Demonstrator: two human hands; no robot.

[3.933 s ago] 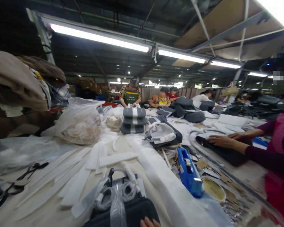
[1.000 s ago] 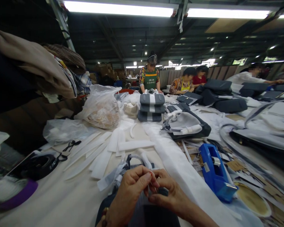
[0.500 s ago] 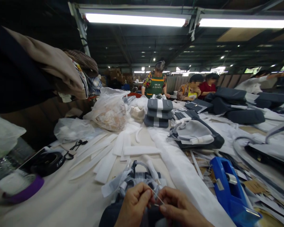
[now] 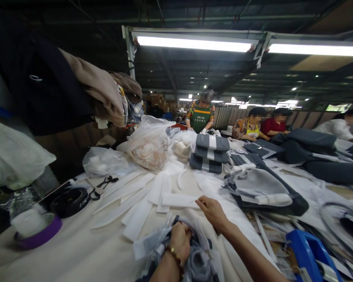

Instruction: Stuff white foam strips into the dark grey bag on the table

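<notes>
A dark grey bag (image 4: 153, 266) in front of me has its handles and straps bound in white foam and clear plastic. My left hand (image 4: 179, 239), with a bead bracelet at the wrist, is closed on the top of this bag; the fingertips are partly hidden. Farther up and to the right, my right hand (image 4: 213, 211) is raised above the table, thumb and forefinger pinched together. A thin white string (image 4: 191, 202) sticks out from that pinch, small and hard to see. Behind it lies a white foam strip (image 4: 176, 200).
Foam strips (image 4: 123, 209) cover the table at left, near a black tape roll (image 4: 69, 201) and a purple tape roll (image 4: 39, 233). Stacked grey bags (image 4: 208, 152) stand at the back. At right are another bag (image 4: 264, 192) and a blue tape dispenser (image 4: 310, 254). Co-workers sit and stand beyond.
My hands were together with a thin white string between them. Now they are apart: the left has dropped onto the bag and the right has moved up and away. The view has shifted left and up.
</notes>
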